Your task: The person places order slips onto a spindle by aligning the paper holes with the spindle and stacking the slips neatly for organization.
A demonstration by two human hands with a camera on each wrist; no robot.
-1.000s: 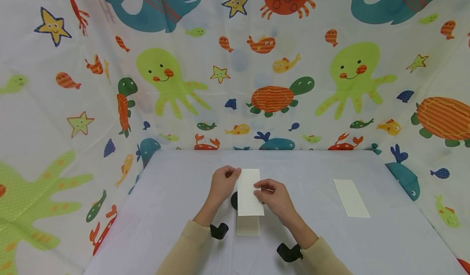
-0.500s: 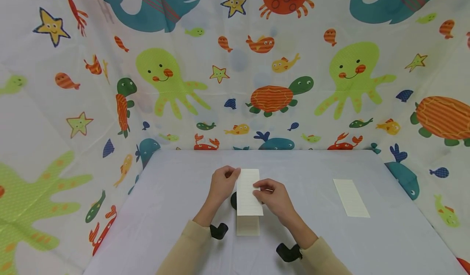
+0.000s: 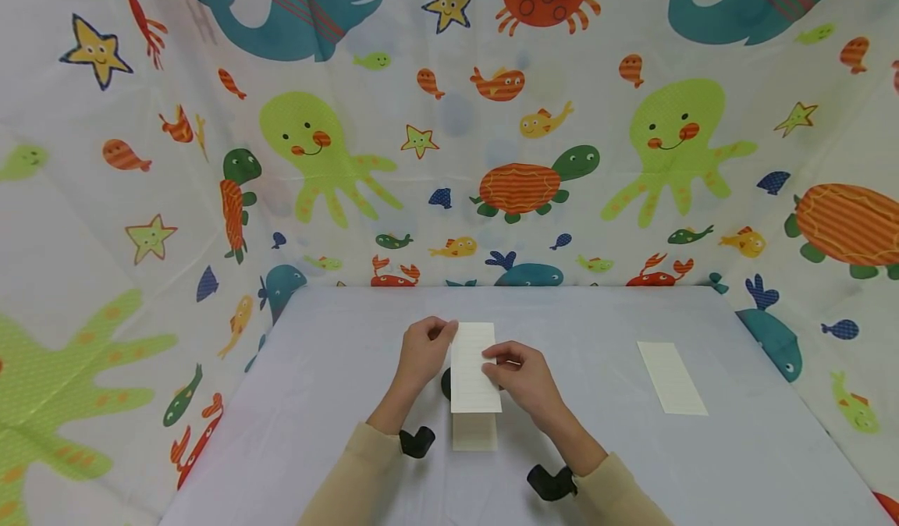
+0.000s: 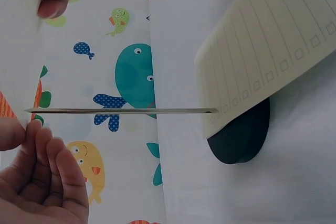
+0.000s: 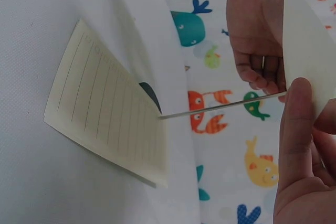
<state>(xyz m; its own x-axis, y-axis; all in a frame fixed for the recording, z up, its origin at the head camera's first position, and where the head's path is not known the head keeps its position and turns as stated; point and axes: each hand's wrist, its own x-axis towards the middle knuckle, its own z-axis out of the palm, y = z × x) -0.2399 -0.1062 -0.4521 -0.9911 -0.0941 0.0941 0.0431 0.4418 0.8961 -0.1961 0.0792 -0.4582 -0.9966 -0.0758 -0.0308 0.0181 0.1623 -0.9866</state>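
Between both hands, a lined cream paper sheet (image 3: 472, 378) hangs above the table. My left hand (image 3: 424, 350) pinches its far left corner. My right hand (image 3: 518, 371) pinches its right edge between thumb and fingers. Under it stands a paper spike, a thin metal rod (image 4: 121, 111) on a dark round base (image 4: 241, 135). The rod's tip comes right up to the underside of the held sheet, close to the fingers. Lower down, another lined sheet (image 5: 105, 103) with small checkboxes sits at the foot of the rod, partly covering the base.
A further lined sheet (image 3: 673, 379) lies on the right side of the white-covered table (image 3: 583, 456). Behind the table hangs a curtain (image 3: 449, 151) printed with sea animals. Dark wrist-camera mounts (image 3: 552, 482) sit at both sleeve cuffs.
The held sheet and both hands have shifted very slightly left over the lower sheet. Both grips stay the same, and the sheet on the right lies still.
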